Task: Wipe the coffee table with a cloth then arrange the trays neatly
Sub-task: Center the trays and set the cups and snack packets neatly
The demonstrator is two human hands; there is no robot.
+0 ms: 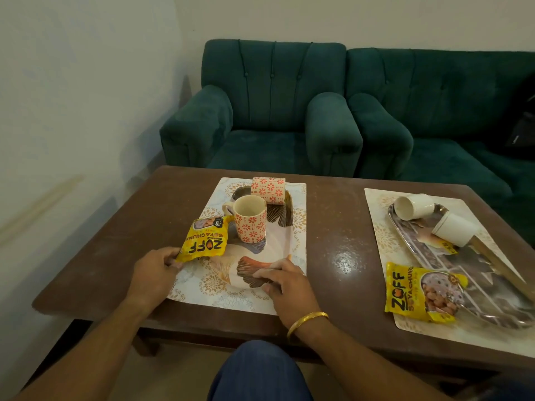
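The left hand [155, 266] pinched the yellow packet [204, 240] between its fingers, while the right hand [285, 287] curled its fingers over the near rim of the patterned tray [278, 238].

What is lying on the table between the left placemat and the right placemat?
Nothing. In the head view, the strip of coffee table between the left placemat and the right placemat is bare brown wood with a light reflection.
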